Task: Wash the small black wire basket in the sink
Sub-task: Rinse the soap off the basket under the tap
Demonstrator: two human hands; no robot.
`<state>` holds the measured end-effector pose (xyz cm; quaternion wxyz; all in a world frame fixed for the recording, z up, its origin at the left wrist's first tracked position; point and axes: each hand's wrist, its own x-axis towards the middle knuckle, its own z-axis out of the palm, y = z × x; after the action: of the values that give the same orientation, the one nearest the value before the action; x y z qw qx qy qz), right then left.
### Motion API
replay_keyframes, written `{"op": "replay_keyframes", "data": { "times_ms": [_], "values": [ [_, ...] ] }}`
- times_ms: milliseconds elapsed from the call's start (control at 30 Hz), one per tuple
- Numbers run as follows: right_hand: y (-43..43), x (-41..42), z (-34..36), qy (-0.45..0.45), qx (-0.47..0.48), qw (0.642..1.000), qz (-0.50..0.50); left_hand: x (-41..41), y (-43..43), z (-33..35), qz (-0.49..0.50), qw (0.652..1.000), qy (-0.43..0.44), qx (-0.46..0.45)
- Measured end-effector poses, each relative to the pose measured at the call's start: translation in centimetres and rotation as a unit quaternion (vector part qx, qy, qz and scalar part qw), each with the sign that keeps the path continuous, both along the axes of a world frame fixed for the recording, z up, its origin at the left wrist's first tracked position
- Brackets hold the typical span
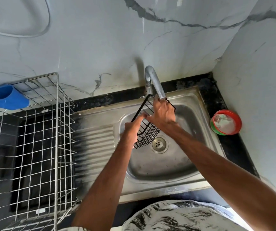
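The small black wire basket (148,132) hangs tilted over the steel sink (180,165), its upper end just under the chrome tap spout (155,84). My left hand (133,129) grips the basket's lower left rim, the forefinger stretched along the wire. My right hand (163,114) lies across the basket's upper part, fingers curled over its top edge near the spout mouth. The basket's middle is hidden behind my right hand. Whether water runs from the tap cannot be told.
A large steel wire dish rack (39,147) stands on the black counter to the left, with a blue plastic holder (7,97) hooked on its back. A round red and green tub (226,122) sits right of the sink. The drain (159,144) lies below the basket.
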<state>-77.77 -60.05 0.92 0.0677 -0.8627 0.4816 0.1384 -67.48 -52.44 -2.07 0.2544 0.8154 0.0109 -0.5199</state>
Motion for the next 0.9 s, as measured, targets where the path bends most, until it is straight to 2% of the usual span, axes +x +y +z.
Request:
{"op": "replay_keyframes", "data": {
  "times_ms": [100,167,300,467,633,700,800,900],
  "values": [
    [0.3,-0.2,0.1,-0.039,0.072,0.997,-0.005,-0.3,0.3,1.0,0.014,0.999,0.028,-0.033],
    [0.4,-0.4,0.2,-0.115,0.142,0.983,-0.012,-0.2,0.5,0.7,0.033,0.998,0.045,-0.033],
    [0.4,-0.1,-0.6,-0.203,0.171,0.964,0.014,-0.1,0.6,0.6,0.041,0.996,0.068,-0.041],
    [-2.9,1.1,-1.6,-0.210,0.233,0.944,-0.099,0.4,1.4,-0.3,0.034,0.995,0.073,-0.059],
    [-6.3,0.2,-3.4,-0.203,0.326,0.895,-0.229,0.5,2.1,0.1,0.046,0.996,0.060,-0.054],
    [-7.0,-0.4,-5.0,-0.187,0.326,0.889,-0.262,0.5,2.2,0.2,0.052,0.996,0.051,-0.052],
    [-5.7,0.0,-6.1,-0.166,0.273,0.902,-0.290,0.6,2.1,-0.3,0.062,0.996,0.041,-0.052],
    [-1.6,1.1,-3.2,-0.192,0.235,0.926,-0.226,0.6,1.9,-0.4,0.048,0.996,0.042,-0.056]
  ]
}}
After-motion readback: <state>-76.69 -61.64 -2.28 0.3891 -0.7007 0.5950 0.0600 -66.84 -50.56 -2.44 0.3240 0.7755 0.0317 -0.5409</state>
